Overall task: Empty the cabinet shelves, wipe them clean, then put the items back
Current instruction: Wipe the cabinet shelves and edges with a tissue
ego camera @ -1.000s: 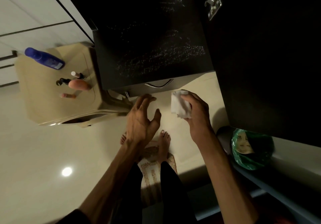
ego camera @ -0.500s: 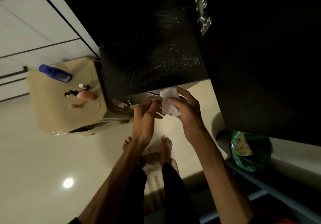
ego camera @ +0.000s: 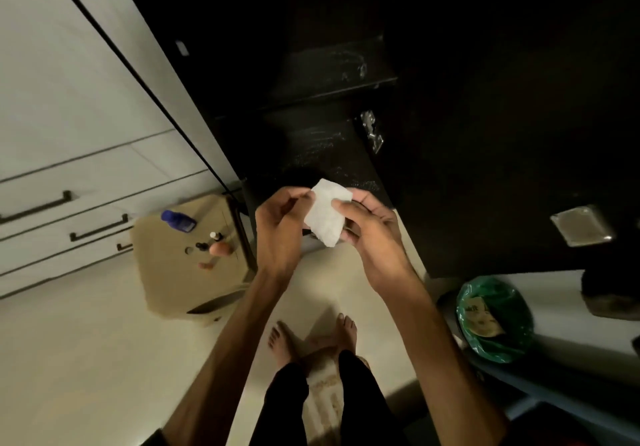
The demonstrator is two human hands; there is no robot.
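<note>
Between the two hands, held in the air in front of the dark cabinet: one white wipe point(ego camera: 327, 213), soft and crumpled, roughly a folded rectangle with its long axis running from far to near. Right hand point(ego camera: 372, 234), grip closed on the wipe's right edge, thumb on top and curled fingers beneath. Left hand point(ego camera: 280, 224), grip pinching the wipe's left upper edge between thumb and fingertips. Both hands sit about equally close to the cabinet shelves point(ego camera: 329, 140), which lie just beyond and above the wipe; the lower shelf is matt black and flat and carries pale streaks or dust, the upper one likewise. No items show on either shelf, so by the look of it the wiping stage is in hand and the wipe is being refolded or readied. Metal hinge point(ego camera: 372, 132) on the cabinet's right side. To the left, lower down, a beige stool point(ego camera: 166, 283) bearing a blue bottle point(ego camera: 178, 221) lying on its side and several small bottles point(ego camera: 216, 246), presumably the removed items. To the right, a bin with green liner point(ego camera: 495, 321). Pale glossy floor point(ego camera: 86, 359) below.
</note>
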